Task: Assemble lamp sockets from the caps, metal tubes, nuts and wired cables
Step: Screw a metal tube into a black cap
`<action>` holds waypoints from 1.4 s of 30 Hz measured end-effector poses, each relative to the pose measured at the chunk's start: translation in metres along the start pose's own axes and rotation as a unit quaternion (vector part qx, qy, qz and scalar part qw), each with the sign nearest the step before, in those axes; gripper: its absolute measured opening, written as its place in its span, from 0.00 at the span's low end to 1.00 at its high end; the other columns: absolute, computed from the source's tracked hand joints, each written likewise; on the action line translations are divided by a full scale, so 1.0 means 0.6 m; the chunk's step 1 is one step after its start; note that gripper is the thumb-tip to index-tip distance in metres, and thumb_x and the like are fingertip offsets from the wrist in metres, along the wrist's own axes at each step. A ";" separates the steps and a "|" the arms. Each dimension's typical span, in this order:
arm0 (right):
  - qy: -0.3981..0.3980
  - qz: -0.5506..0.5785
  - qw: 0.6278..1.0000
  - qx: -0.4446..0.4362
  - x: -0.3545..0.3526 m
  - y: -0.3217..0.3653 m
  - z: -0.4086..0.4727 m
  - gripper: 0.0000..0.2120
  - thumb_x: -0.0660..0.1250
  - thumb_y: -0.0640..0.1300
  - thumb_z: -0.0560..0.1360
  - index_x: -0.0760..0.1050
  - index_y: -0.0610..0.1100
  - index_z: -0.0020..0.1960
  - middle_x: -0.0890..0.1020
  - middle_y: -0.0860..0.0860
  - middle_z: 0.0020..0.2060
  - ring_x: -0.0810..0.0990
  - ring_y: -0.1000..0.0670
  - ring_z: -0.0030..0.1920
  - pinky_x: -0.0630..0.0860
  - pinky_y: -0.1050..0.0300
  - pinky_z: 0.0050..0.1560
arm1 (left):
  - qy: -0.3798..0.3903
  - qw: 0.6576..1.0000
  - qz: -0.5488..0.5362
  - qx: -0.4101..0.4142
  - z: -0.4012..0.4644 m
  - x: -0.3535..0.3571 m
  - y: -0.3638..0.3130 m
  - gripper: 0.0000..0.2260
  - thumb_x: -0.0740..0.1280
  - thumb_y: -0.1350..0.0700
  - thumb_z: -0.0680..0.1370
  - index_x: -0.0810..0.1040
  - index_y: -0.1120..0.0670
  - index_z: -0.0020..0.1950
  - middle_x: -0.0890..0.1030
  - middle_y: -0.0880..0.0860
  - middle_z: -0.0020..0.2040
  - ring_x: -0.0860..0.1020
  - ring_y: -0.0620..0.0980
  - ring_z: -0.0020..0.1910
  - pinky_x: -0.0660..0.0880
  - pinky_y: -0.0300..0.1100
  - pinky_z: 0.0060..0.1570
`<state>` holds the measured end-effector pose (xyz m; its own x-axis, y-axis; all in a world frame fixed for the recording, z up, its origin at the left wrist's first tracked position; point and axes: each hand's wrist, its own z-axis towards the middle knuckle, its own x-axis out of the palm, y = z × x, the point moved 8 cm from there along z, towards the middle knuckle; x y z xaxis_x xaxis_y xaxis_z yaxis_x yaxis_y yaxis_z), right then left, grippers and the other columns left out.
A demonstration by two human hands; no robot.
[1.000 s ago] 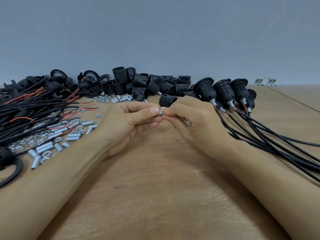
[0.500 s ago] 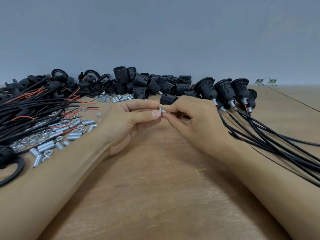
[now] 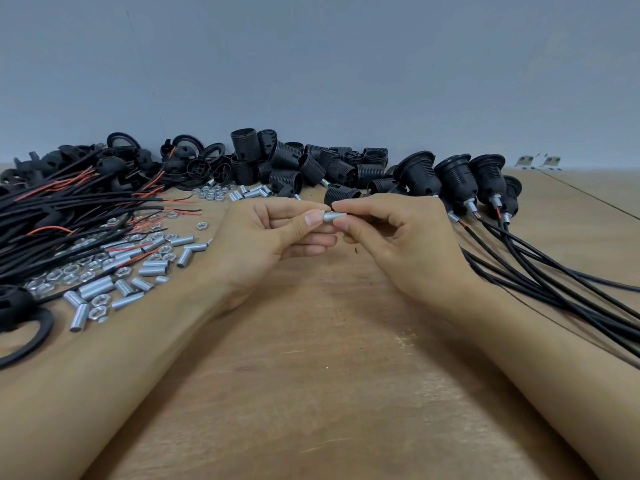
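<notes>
Mid-task: left hand and right hand pinch one metal tube at centre, its nut unseen; finished sockets at two o'clock, loose tubes and nuts at nine.

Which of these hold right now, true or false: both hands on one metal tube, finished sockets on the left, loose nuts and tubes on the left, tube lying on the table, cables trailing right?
1. Both hands pinch one tube. True: left hand and right hand hold the tube between fingertips.
2. Finished sockets stand on the left. False: the finished sockets stand on the right.
3. Loose nuts and spare tubes lie on the left. True.
4. The held tube rests on the table. False: it is held above the table.
5. The sockets' cables trail to the right. True.
</notes>
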<state>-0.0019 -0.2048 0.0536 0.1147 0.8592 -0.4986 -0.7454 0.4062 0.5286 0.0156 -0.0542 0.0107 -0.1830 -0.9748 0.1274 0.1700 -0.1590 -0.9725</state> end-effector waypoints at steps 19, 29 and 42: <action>-0.011 -0.021 0.999 -0.027 -0.003 0.013 -0.002 0.06 0.72 0.38 0.75 0.83 0.42 0.52 0.85 0.50 0.40 0.83 0.50 0.38 0.80 0.50 0.39 | -0.004 0.999 0.011 0.032 0.000 0.000 -0.008 0.12 0.70 0.57 0.72 0.82 0.60 0.53 0.86 0.59 0.45 0.86 0.52 0.45 0.81 0.38 0.43; -0.016 0.081 0.987 0.136 0.006 -0.044 -0.002 0.11 0.67 0.47 0.79 0.82 0.41 0.45 0.81 0.50 0.31 0.82 0.52 0.31 0.82 0.54 0.32 | -0.015 0.994 0.015 0.106 -0.002 -0.013 -0.030 0.19 0.65 0.70 0.70 0.79 0.57 0.58 0.86 0.56 0.51 0.82 0.53 0.58 0.77 0.45 0.58; -0.034 0.096 0.979 0.175 0.002 -0.055 0.000 0.15 0.65 0.48 0.81 0.81 0.45 0.38 0.79 0.51 0.26 0.79 0.47 0.26 0.80 0.53 0.29 | 0.017 0.990 0.077 0.117 -0.007 0.008 -0.035 0.31 0.61 0.67 0.64 0.71 0.59 0.69 0.86 0.55 0.52 0.80 0.52 0.62 0.73 0.44 0.60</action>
<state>0.0227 -0.2171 0.0353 0.0463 0.9441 -0.3264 -0.4889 0.3063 0.8168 0.0068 -0.0549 0.0311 -0.1685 -0.9853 -0.0288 0.4179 -0.0449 -0.9074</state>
